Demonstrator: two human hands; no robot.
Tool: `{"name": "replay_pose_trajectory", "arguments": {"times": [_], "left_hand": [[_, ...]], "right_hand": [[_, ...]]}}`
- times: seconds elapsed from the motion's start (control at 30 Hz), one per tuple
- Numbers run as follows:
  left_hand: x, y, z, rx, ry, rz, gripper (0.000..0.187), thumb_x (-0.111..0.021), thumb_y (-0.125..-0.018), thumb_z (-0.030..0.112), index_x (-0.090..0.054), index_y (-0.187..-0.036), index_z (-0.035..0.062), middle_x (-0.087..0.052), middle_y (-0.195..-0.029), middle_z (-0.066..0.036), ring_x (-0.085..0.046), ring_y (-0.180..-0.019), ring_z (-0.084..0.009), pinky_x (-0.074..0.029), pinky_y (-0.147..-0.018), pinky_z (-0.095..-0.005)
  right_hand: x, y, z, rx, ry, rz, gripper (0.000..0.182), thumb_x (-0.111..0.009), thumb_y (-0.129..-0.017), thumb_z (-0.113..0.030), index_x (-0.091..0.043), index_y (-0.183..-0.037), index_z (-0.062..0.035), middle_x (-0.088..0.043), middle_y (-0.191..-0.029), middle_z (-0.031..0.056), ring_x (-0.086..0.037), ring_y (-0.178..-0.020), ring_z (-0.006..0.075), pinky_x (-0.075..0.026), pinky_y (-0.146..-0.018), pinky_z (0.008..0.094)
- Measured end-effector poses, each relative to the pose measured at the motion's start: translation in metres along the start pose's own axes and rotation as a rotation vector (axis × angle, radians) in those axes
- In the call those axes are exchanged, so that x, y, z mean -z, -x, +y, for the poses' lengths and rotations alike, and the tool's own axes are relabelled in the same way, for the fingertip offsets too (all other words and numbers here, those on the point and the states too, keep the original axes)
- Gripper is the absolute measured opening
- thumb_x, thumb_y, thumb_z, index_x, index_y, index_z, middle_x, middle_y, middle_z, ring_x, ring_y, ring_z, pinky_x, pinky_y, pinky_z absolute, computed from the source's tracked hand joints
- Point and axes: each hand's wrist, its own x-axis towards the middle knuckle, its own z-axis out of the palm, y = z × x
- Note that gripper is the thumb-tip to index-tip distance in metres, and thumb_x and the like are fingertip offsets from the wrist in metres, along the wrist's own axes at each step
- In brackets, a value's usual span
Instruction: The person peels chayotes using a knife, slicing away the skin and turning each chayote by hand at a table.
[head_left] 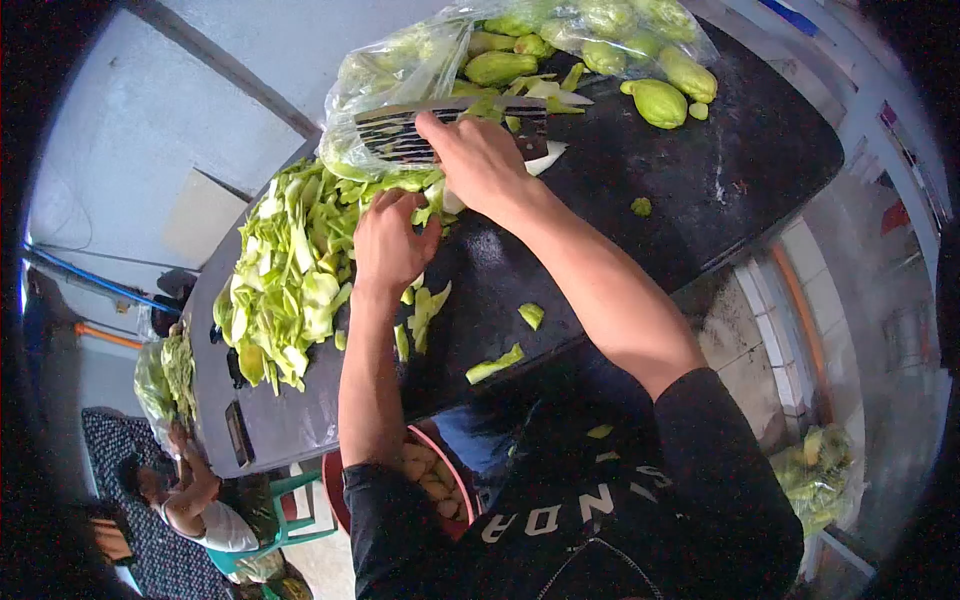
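Observation:
A wide, dark, striped blade lies crosswise under my right hand, whose fingers are wrapped over its middle. Just below and to the left, my left hand rests with bent fingers at the edge of the cut green pieces. What its fingertips touch is hidden. Clear plastic bags of green vegetables lie behind the blade. Two whole green vegetables sit to the right of it.
The dark table carries loose scraps near its front edge. Below it stands a red tub with pale pieces inside. Another person sits at the lower left beside bagged greens. A filled bag is at the lower right.

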Motion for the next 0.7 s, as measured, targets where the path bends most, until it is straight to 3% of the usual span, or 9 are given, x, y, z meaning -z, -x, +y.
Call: {"name": "replay_pose_trajectory", "arguments": {"times": [0.1, 0.17, 0.23, 0.27, 0.37, 0.57, 0.67, 0.7], "left_hand": [[0.003, 0.003, -0.003, 0.159, 0.166, 0.012, 0.023, -0.069, -0.075, 0.017, -0.069, -0.091, 0.0016, -0.066, -0.094, -0.015, -0.062, -0.092, -0.0348, -0.050, -0.081, -0.0437], [0.007, 0.001, 0.001, 0.163, 0.209, 0.075, 0.026, -0.069, -0.074, 0.015, -0.067, -0.096, 0.0006, -0.065, -0.099, -0.016, -0.061, -0.097, -0.0346, -0.050, -0.084, -0.0431], [0.010, -0.009, 0.009, 0.033, 0.047, 0.319, 0.036, -0.068, -0.074, 0.013, -0.064, -0.107, 0.0012, -0.062, -0.111, -0.017, -0.057, -0.107, -0.0343, -0.047, -0.090, -0.0430], [0.008, -0.014, 0.005, 0.012, -0.055, 0.300, 0.048, -0.068, -0.073, 0.013, -0.059, -0.119, 0.0029, -0.058, -0.121, -0.016, -0.052, -0.116, -0.0341, -0.043, -0.096, -0.0439], [0.000, -0.019, 0.000, 0.009, -0.147, 0.255, 0.052, -0.068, -0.073, 0.015, -0.058, -0.123, 0.0033, -0.057, -0.124, -0.015, -0.051, -0.118, -0.0335, -0.042, -0.098, -0.0451], [0.004, 0.000, -0.001, 0.004, 0.005, 0.099, 0.036, -0.067, -0.074, 0.015, -0.066, -0.107, 0.0004, -0.063, -0.113, -0.017, -0.054, -0.113, -0.0338, -0.044, -0.096, -0.0435], [0.018, -0.003, -0.003, 0.077, 0.187, 0.225, 0.028, -0.067, -0.074, 0.010, -0.066, -0.100, -0.0021, -0.064, -0.102, -0.020, -0.060, -0.100, -0.0379, -0.046, -0.091, -0.0421], [0.027, -0.007, -0.001, 0.080, 0.196, 0.239, 0.031, -0.068, -0.076, 0.007, -0.066, -0.107, 0.0006, -0.065, -0.107, -0.017, -0.062, -0.102, -0.0346, -0.047, -0.091, -0.0389]], "right_hand": [[0.002, -0.001, 0.000, -0.035, 0.005, -0.011, 0.032, -0.065, -0.077, -0.003, -0.053, -0.107, -0.0063, -0.064, -0.072, 0.0201, -0.067, -0.073, 0.0396, -0.052, -0.062, 0.0479], [0.003, 0.000, 0.000, -0.033, 0.019, -0.033, 0.032, -0.064, -0.077, -0.002, -0.053, -0.107, -0.0061, -0.065, -0.071, 0.0193, -0.067, -0.073, 0.0392, -0.052, -0.062, 0.0481], [0.003, 0.001, -0.001, -0.016, 0.020, -0.043, 0.031, -0.064, -0.077, -0.002, -0.053, -0.106, -0.0058, -0.065, -0.071, 0.0195, -0.067, -0.073, 0.0388, -0.052, -0.062, 0.0481], [0.003, 0.001, -0.001, -0.002, 0.017, -0.053, 0.031, -0.063, -0.077, -0.002, -0.053, -0.106, -0.0056, -0.065, -0.071, 0.0197, -0.067, -0.072, 0.0384, -0.053, -0.062, 0.0480], [0.004, 0.000, -0.002, 0.017, 0.075, -0.038, 0.031, -0.063, -0.077, -0.002, -0.054, -0.106, -0.0055, -0.065, -0.072, 0.0202, -0.068, -0.072, 0.0377, -0.053, -0.062, 0.0475], [-0.001, 0.002, 0.003, 0.008, 0.093, -0.033, 0.029, -0.063, -0.077, -0.002, -0.055, -0.105, -0.0052, -0.066, -0.075, 0.0201, -0.068, -0.074, 0.0376, -0.054, -0.065, 0.0470], [-0.001, 0.002, 0.001, 0.016, 0.078, -0.068, 0.025, -0.062, -0.077, -0.002, -0.058, -0.102, -0.0050, -0.066, -0.075, 0.0182, -0.068, -0.078, 0.0377, -0.054, -0.068, 0.0478], [-0.002, 0.003, 0.001, 0.011, 0.080, -0.064, 0.025, -0.062, -0.077, -0.002, -0.058, -0.102, -0.0050, -0.066, -0.075, 0.0182, -0.068, -0.078, 0.0377, -0.054, -0.068, 0.0478]]}}
